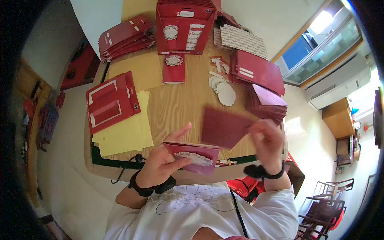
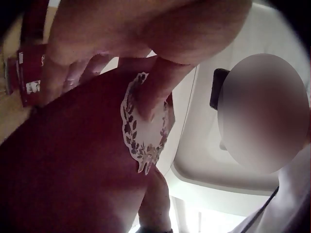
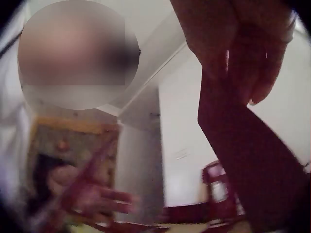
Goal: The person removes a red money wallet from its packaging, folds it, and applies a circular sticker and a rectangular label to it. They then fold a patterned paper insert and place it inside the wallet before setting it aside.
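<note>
My left hand grips a folded red card near the front edge of the table. On the card's face lies a white, wavy-edged label, and my thumb presses on it. The left wrist view shows a printed leaf border round that label. To the right, my right hand is blurred in the head view. It pinches the corner of a flat dark red card, which slants over the table. The right wrist view has the fingers at the top end of this card.
Yellow sheets lie at left under a red flat piece with white-edged cutouts. A large red box stands at the back, a small labelled red card before it. Scalloped labels and stacked red cards sit at right.
</note>
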A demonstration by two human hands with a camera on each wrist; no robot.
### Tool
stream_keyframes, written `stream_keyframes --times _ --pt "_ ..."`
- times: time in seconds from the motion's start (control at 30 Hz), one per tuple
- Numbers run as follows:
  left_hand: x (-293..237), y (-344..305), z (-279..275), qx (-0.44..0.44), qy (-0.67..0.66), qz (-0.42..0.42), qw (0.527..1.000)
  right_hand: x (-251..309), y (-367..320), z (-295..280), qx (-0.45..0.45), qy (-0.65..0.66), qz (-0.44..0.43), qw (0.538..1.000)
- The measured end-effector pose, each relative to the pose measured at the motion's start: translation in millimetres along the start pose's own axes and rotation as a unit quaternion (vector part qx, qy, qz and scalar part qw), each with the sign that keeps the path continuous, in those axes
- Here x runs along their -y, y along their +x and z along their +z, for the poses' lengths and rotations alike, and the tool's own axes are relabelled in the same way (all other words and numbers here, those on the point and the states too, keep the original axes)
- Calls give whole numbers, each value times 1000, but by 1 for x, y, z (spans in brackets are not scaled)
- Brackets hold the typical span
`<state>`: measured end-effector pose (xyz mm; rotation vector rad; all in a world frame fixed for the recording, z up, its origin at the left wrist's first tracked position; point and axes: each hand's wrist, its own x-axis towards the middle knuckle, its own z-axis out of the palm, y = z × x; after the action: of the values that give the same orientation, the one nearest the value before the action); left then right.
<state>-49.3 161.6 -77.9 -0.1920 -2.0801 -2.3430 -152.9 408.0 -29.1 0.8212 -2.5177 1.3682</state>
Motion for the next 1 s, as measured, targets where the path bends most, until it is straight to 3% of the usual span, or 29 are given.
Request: stream_keyframes --times 0.03,0.07,0.13,0.17,0.23,0.27,0.3,0.37,0.4,0.5,0.6,0.7,0.77,0.83,0.9,0.97,1.0 --pt "0 2 1 -6 49 23 999 5 -1 11 67 96 -1 993" --pt "1 1 -1 1 19 -5 1000 16 1 14 146 132 48 979" --pt "4 -4 -7 11 -41 -62 997 6 14 11 155 108 21 982" --pt "1 -6 -8 -24 -37 -83 996 -4 24 9 161 98 8 982" --pt "-8 -7 -10 -96 -28 -126 987 -59 41 0 41 -71 -4 997" --pt "-3 -2 -6 -116 -86 -4 990 -85 46 -7 1 -219 -45 975" --pt "-6 1 -1 -135 -121 9 983 -109 49 -17 -40 -361 -86 928" --pt "-12 5 6 -174 -188 40 966 -144 42 -39 49 -368 14 928" --pt "-10 6 6 -186 -183 41 964 -151 40 -43 53 -363 3 930" --pt "7 -3 -9 -109 -116 -26 987 -156 38 -44 69 -336 -5 939" --pt "13 -4 -10 -110 -129 -30 985 -148 40 -51 105 -318 9 942" --pt "8 -8 -10 -116 -106 -68 985 -130 46 -54 -28 -340 -91 936" --pt "3 -7 -8 -113 -116 -74 984 -72 47 -49 -170 -298 -93 935" --pt "0 -8 -7 -96 -149 -65 982 -16 41 -39 -202 -181 -58 961" --pt "4 -6 -5 -91 -134 -42 986 15 33 -24 -56 30 14 998" --pt "4 -3 -1 -85 -123 -9 989 13 35 -5 107 48 -53 992" --pt "2 -2 0 -83 -120 10 989 38 39 5 184 45 13 982"
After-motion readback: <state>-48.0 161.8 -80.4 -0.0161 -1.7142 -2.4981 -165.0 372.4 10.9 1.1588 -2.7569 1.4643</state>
